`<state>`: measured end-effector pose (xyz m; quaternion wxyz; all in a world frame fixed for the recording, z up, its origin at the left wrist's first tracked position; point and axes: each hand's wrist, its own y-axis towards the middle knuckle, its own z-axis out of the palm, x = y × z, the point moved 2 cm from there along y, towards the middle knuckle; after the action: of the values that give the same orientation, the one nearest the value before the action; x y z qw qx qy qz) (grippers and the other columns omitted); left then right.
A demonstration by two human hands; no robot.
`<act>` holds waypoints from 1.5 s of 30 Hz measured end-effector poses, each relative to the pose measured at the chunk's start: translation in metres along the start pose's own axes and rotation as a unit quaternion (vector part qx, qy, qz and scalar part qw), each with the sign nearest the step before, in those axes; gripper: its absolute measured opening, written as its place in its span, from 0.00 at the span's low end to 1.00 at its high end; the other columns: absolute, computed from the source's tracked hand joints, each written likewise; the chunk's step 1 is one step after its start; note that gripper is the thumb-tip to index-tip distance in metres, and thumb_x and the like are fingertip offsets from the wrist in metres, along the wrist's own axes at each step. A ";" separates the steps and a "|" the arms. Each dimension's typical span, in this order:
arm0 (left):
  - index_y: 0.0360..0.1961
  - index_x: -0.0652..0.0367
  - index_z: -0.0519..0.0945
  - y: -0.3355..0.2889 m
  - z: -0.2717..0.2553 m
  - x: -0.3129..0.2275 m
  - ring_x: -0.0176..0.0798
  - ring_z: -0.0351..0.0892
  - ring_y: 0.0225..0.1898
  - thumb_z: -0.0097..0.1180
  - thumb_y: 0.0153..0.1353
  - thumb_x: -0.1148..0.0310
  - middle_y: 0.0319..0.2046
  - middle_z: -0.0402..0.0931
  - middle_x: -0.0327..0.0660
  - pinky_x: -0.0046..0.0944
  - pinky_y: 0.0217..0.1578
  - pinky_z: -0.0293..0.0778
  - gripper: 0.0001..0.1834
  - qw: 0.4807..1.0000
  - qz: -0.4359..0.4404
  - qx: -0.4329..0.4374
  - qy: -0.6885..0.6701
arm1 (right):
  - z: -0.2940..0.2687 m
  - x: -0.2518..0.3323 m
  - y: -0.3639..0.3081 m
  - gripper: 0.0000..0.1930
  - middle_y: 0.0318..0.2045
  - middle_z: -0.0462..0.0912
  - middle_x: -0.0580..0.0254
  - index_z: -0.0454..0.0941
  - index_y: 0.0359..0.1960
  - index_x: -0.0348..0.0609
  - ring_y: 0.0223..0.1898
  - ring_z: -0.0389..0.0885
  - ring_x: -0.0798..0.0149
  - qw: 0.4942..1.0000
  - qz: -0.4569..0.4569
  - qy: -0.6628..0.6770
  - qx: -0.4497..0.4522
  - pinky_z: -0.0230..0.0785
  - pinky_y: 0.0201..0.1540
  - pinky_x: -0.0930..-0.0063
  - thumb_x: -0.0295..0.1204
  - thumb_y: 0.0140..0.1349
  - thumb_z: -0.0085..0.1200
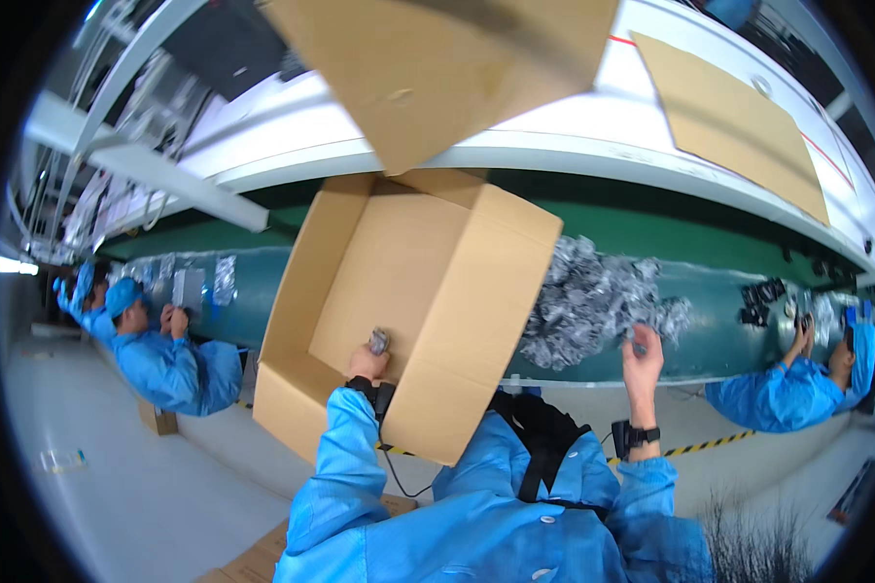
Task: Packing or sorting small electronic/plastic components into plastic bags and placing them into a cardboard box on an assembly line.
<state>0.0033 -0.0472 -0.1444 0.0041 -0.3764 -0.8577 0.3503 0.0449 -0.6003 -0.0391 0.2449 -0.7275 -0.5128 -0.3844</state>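
Note:
My left hand [367,363] reaches down inside a large open cardboard box [501,282]. Its fingers are closed around a small packet in clear, shiny plastic [378,340], whose contents I cannot make out. To the right of the box, a heap of small plastic-wrapped packets [583,306] lies on the green conveyor belt [695,340]. My right hand [643,358] is at the near right edge of that heap, fingers curled in a pinch against the plastic. What sits between those fingertips is too small to tell.
A cardboard flap or sheet [447,68] juts over the far side of the box. Another flat cardboard sheet [734,121] lies on the white shelf [554,136]. Co-workers in blue sit at left [170,364] and right [792,394]. Black parts [760,301] rest farther right.

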 end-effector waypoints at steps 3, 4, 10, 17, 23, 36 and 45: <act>0.39 0.64 0.80 -0.041 -0.056 -0.013 0.40 0.83 0.24 0.56 0.56 0.67 0.23 0.81 0.45 0.41 0.29 0.79 0.13 0.978 0.022 -0.025 -0.206 | 0.005 0.036 -0.024 0.14 0.43 0.79 0.56 0.79 0.44 0.40 0.43 0.80 0.59 0.999 0.012 0.013 0.034 0.76 0.41 0.68 0.20 0.55 0.56; 0.34 0.67 0.77 -0.068 -0.066 -0.042 0.33 0.79 0.23 0.56 0.57 0.70 0.22 0.77 0.41 0.35 0.25 0.78 0.09 0.970 0.080 -0.045 -0.225 | 0.000 0.046 -0.028 0.12 0.42 0.79 0.57 0.80 0.42 0.40 0.43 0.80 0.60 0.998 -0.034 0.018 0.049 0.76 0.41 0.69 0.19 0.54 0.56; 0.43 0.63 0.74 -0.238 -0.095 -0.130 0.33 0.72 0.22 0.51 0.51 0.79 0.24 0.72 0.39 0.32 0.20 0.68 0.15 0.761 0.179 0.322 -0.534 | 0.044 0.166 -0.076 0.14 0.44 0.81 0.61 0.77 0.49 0.40 0.44 0.80 0.66 0.911 -0.042 0.296 0.285 0.75 0.44 0.75 0.22 0.61 0.58; 0.35 0.60 0.71 -0.269 -0.012 -0.226 0.25 0.60 0.20 0.48 0.50 0.77 0.20 0.64 0.33 0.28 0.19 0.55 0.09 0.729 0.057 0.430 -0.530 | 0.043 0.172 -0.073 0.21 0.46 0.82 0.61 0.72 0.59 0.34 0.45 0.78 0.74 0.849 0.062 0.400 0.339 0.72 0.48 0.78 0.28 0.67 0.57; 0.49 0.61 0.73 -0.252 0.065 -0.336 0.33 0.75 0.37 0.50 0.57 0.73 0.36 0.76 0.39 0.33 0.38 0.72 0.17 0.829 0.134 0.392 -0.377 | -0.012 0.075 0.000 0.13 0.38 0.86 0.60 0.83 0.46 0.32 0.37 0.80 0.75 0.866 0.230 0.438 0.072 0.73 0.43 0.80 0.24 0.61 0.63; 0.45 0.55 0.79 -0.062 0.134 -0.509 0.52 0.80 0.44 0.63 0.52 0.67 0.38 0.80 0.46 0.47 0.46 0.76 0.17 0.913 0.381 -0.083 0.122 | 0.027 -0.134 0.324 0.07 0.23 0.83 0.62 0.82 0.31 0.33 0.26 0.77 0.70 0.979 0.014 0.201 0.008 0.71 0.33 0.72 0.26 0.60 0.59; 0.34 0.60 0.85 0.007 0.182 -0.524 0.40 0.83 0.27 0.62 0.59 0.65 0.24 0.82 0.43 0.37 0.32 0.77 0.09 0.871 0.478 -0.005 0.116 | 0.045 -0.235 0.373 0.11 0.36 0.82 0.38 0.81 0.38 0.34 0.41 0.79 0.36 0.997 -0.038 0.071 -0.022 0.73 0.45 0.52 0.26 0.54 0.57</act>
<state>0.3346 -0.4926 -0.1517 -0.0670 -0.7784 -0.5681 0.2587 0.3650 -0.8295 -0.2422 0.2501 -0.6838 -0.5129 -0.4547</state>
